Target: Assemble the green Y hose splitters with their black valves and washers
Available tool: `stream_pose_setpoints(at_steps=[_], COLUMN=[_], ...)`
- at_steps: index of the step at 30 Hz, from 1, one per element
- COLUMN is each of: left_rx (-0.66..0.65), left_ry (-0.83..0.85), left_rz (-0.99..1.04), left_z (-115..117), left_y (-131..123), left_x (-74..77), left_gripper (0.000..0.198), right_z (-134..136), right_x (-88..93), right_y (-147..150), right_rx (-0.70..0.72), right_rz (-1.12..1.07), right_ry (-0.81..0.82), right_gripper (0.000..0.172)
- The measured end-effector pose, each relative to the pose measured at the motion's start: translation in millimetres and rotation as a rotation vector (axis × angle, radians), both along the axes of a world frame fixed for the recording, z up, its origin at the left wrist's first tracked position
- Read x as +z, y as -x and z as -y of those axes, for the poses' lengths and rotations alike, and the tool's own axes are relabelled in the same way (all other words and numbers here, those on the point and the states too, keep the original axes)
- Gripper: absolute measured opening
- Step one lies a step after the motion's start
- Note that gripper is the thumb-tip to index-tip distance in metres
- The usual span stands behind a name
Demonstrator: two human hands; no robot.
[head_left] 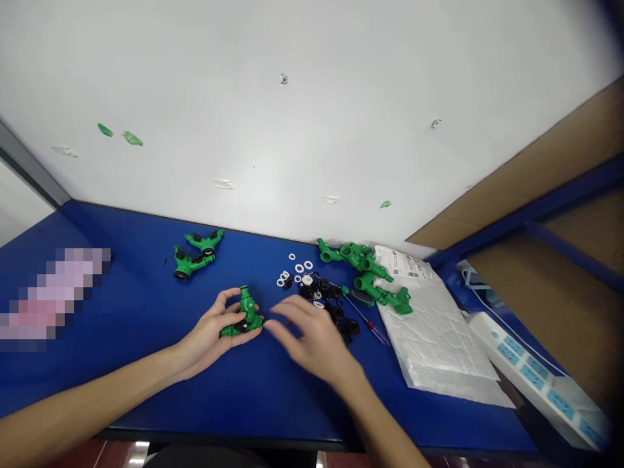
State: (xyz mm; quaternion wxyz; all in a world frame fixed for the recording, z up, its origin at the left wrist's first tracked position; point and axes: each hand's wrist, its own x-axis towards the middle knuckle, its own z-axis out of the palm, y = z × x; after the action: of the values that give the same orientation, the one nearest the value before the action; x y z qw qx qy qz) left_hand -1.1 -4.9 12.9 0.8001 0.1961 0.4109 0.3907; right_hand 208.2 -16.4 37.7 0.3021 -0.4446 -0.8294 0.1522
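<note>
My left hand [214, 331] is closed around a green plastic Y-shaped hose connector [250, 314] with black parts on it. One branch of the connector points up and away from me. Just to its right is my right hand [312, 338], slightly blurred, thumb and fingers apart and curved toward the connector; I make out nothing between them. Beyond my right hand lie loose white rings [299, 268] and a pile of black caps [336, 313]. Two more green connectors with black parts [192, 263] rest at the back left of the blue table.
Several green connectors [361, 257] lie at the back right, partly on a white padded bag [433, 325]. Screwdrivers, one with a red handle [377, 333], one with a dark green handle [359, 296], lie beside it. A power strip [536, 380] runs along the right. A white wall [273, 130] stands behind.
</note>
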Motion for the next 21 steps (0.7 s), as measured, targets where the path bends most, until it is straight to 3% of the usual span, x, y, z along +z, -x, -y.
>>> stream_pose_setpoints(at_steps=[2,4,6,9,12,15,17,21], left_rx=[0.002,-0.003,0.001,0.012,0.028,0.028,0.031,0.046], left_ry=[0.025,0.041,0.045,0.048,0.051,0.051,0.044,0.001], left_rz=[0.016,0.019,0.014,0.008,0.008,0.019,0.019,0.013], left_z=[-0.8,-1.2,-1.3,-1.6,-2.4,-2.7,-2.6,-3.9], left_y=[1.3,2.5,2.9,2.2,1.5,1.8,2.2,2.5], left_x=[2.0,3.4,4.4,6.7,8.6,8.5,7.8,7.3], left_gripper=[0.033,0.032,0.031,0.032,0.036,0.038,0.04,0.049], right_z=[5.2,10.9,16.7,25.9,35.9,44.8,47.0,38.2], right_x=[8.1,7.5,-1.6,-17.1,-15.4,3.0,15.9,30.0], right_y=[-45.1,-93.3,-131.5,-158.3,-158.2,-138.8,-113.9,-53.8], right_rx=[-0.245,-0.504,-0.585,-0.613,-0.669,-0.679,-0.537,-0.155], right_rz=[0.022,0.205,0.441,0.579,0.448,0.134,-0.045,-0.16], right_ry=[-0.004,0.038,0.194,0.327,0.28,0.095,0.011,-0.007], right_gripper=[0.022,0.022,0.019,0.013,0.016,0.025,0.021,0.012])
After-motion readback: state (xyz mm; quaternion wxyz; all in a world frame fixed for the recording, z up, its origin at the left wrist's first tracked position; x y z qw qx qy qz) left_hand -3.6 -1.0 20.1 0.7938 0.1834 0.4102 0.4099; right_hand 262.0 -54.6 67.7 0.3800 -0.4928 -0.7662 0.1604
